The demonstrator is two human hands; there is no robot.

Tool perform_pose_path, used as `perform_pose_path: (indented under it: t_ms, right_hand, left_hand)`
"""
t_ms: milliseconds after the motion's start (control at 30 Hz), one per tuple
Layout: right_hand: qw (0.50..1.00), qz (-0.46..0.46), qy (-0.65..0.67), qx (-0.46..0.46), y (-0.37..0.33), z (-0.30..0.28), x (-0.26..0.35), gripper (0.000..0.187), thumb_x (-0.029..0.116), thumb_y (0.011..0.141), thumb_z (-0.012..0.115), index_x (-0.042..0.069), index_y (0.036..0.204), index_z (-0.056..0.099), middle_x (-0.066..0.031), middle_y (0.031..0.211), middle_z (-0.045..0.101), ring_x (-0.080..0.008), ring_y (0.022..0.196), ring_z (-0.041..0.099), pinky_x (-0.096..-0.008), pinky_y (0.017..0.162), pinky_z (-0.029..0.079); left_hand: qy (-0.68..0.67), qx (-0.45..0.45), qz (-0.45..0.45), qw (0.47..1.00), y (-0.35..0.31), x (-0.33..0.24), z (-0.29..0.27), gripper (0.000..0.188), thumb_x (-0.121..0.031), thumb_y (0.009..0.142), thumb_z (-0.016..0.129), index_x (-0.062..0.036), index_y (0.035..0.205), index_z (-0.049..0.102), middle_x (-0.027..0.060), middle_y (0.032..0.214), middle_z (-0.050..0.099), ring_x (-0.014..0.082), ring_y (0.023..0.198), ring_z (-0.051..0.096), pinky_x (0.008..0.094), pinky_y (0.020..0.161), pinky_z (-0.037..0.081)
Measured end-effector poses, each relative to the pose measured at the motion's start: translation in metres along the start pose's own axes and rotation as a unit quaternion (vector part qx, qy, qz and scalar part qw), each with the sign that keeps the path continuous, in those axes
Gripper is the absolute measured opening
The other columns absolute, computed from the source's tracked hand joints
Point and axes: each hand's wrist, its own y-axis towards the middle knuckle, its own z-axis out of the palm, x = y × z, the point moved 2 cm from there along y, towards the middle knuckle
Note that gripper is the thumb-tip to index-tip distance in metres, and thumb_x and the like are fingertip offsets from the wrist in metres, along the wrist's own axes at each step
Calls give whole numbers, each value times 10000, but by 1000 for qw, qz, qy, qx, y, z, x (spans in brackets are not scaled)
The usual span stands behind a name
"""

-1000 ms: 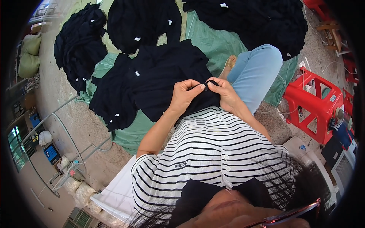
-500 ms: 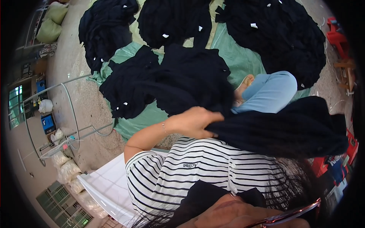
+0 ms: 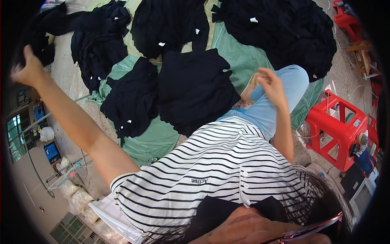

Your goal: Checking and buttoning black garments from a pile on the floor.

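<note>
At the far left, my left arm is stretched out and my left hand (image 3: 30, 71) is open, with the thumb and fingers apart. Just beyond it a dark navy garment (image 3: 65, 22) spreads through the air or across the upper left pile; which, I cannot tell. My right hand (image 3: 272, 85) is raised over my jeans-clad leg, loosely bent, its fingers apart and holding nothing. In front of me lies a flat stack of dark knit garments (image 3: 195, 89), with a smaller dark pile (image 3: 136, 97) to its left.
Several bigger dark garment piles (image 3: 300, 36) with white labels lie on green sheeting (image 3: 233, 44). A red plastic stool (image 3: 337, 130) stands on the right. Metal tubing (image 3: 28, 154) and stuffed plastic bags (image 3: 79, 201) are on the left.
The dark garment has left my hands and gone from my lap to the upper left. My left arm has swung out leftward, and my right hand has come into view over my leg.
</note>
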Motion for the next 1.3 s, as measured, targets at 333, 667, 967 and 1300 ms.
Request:
perform_pose_path:
  t_ms: [333,667,967,1300]
  right_hand:
    - [911,-25,-384,150,8,98,-36,391,17,832,581,143,1200,615,-76,1193,563,-313,1152,552,-436,935,452]
    - [975,-118,-143,121,-16,44,-11,218,-62,767,612,45,955,646,-120,1159,669,-292,1066,622,-405,915,512]
    - [849,-406,83,-329,-63,-104,134,181,125,1013,471,-35,996,553,-314,1037,645,-433,1004,662,-624,1045,411]
    - [886,-281,288,-230,-36,-91,111,168,92,951,585,-17,1079,592,-206,1051,678,-266,975,671,-339,927,519]
  left_hand:
    - [-166,732,-140,645,-377,-170,-111,147,-136,864,731,4,853,688,67,699,644,102,598,585,249,565,470]
    - [-100,661,-170,724,-422,-197,-201,300,-151,801,756,-51,1067,659,127,1016,652,284,911,630,356,765,504]
    - [-120,549,-33,827,-400,-209,-187,302,83,686,630,15,978,667,211,1298,592,394,1298,477,485,1065,381]
    - [-100,346,-121,925,-251,-193,-149,497,74,604,420,44,1046,646,129,1007,661,229,958,631,325,930,466]
